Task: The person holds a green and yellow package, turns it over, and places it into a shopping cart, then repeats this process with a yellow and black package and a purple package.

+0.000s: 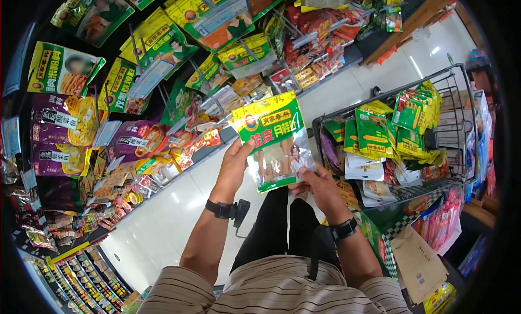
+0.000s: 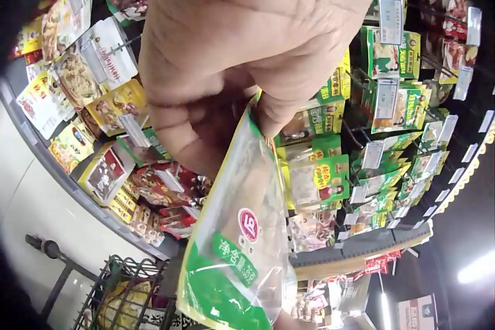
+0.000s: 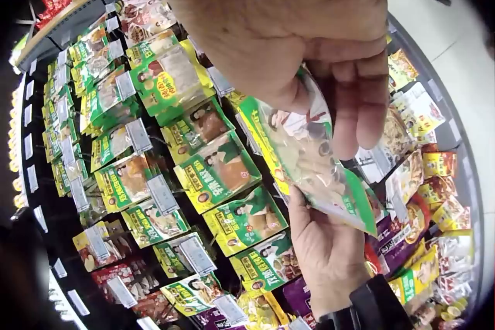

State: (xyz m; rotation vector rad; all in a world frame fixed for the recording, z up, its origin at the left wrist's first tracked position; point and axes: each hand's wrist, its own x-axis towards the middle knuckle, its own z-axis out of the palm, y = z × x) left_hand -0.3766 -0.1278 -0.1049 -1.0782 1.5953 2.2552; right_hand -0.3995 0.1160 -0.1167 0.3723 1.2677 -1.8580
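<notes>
A green and yellow spice packet [image 1: 274, 143] with a clear window is held in front of the person's body. The left hand [image 1: 236, 161] grips its left edge, thumb on the front. At its lower right corner the right hand [image 1: 320, 188] pinches it between thumb and fingers. In the left wrist view the left hand [image 2: 247, 51] pinches the packet [image 2: 240, 229], seen nearly side-on. The right wrist view shows the right hand [image 3: 286, 44] over one end of the packet [image 3: 309, 164], with the left hand [image 3: 329, 253] at the other side.
Shelves of hanging packets, with purple bags [image 1: 62, 135] among them, curve along the left and top. A wire cart [image 1: 464, 124] holding green and yellow packets [image 1: 374, 135] stands at the right. A brown paper bag [image 1: 415, 265] is at lower right. Pale floor tiles [image 1: 179, 205] lie between.
</notes>
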